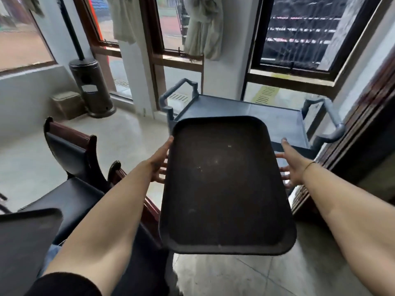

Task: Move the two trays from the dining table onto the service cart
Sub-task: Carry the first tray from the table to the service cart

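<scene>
Black tray (224,184) held btwn L hand (159,162) & R hand (291,165), fingers underneath.

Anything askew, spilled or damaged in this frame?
Nothing spilled or broken. The tray is bare apart from faint scuffs, carried level between left hand and right hand, short of the service cart.

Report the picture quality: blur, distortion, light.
Head view: strong wide-angle bending, window frames and forearms splay outward; edges smeared, especially the second tray at lower left; the held tray is fairly sharp, with faint sheen; daylight from the windows, soft shadows; cart evenly lit; left hand and right hand slightly soft.
</scene>
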{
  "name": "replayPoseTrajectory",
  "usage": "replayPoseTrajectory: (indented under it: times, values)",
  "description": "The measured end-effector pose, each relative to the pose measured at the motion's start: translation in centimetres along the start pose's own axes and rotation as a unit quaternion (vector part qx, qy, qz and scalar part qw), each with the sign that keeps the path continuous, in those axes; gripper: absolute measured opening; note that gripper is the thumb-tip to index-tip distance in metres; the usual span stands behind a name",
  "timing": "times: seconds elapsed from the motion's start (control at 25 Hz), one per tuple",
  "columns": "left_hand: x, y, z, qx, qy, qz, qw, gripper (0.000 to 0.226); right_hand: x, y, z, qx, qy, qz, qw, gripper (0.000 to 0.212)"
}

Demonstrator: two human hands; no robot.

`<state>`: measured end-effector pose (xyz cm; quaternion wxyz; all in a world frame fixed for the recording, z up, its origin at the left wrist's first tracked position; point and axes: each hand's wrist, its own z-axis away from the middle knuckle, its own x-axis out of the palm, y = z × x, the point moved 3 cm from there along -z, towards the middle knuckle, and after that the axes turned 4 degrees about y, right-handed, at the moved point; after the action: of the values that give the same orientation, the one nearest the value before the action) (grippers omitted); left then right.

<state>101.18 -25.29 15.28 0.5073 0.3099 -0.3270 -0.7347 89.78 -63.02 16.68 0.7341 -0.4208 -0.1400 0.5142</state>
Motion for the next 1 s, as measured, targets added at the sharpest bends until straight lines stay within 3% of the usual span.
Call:
replayPoseTrajectory:
  times: [0.28,0.44,0.68,1.0]
  values:
    - [3.9,4.7,-6.3,-0.003,-0.064,-0.03,0.997,0.087,-2.5,-1.8,-3.6,0.018,0.061,-0.031,0.998,0.077]
    - [6.0,7.1,-10.3,0.01,-0.037,-0.052,0.998,0.091,-3.5,-3.7,-7.4,0.026,0.062,-0.038,0.997,0.079]
    - [9.1,11.5,-16.7,0.01,-0.009,-0.037,0.999,0.081,-4.6,-8.6,-14.8,0.012,0.028,-0.011,0.999,0.078]
    - [12.1,17.8,-24.0,-0.006,0.041,-0.033,0.999,0.093,-5.9,-15.6,-23.0,0.032,-0.017,0.004,0.999,0.079]
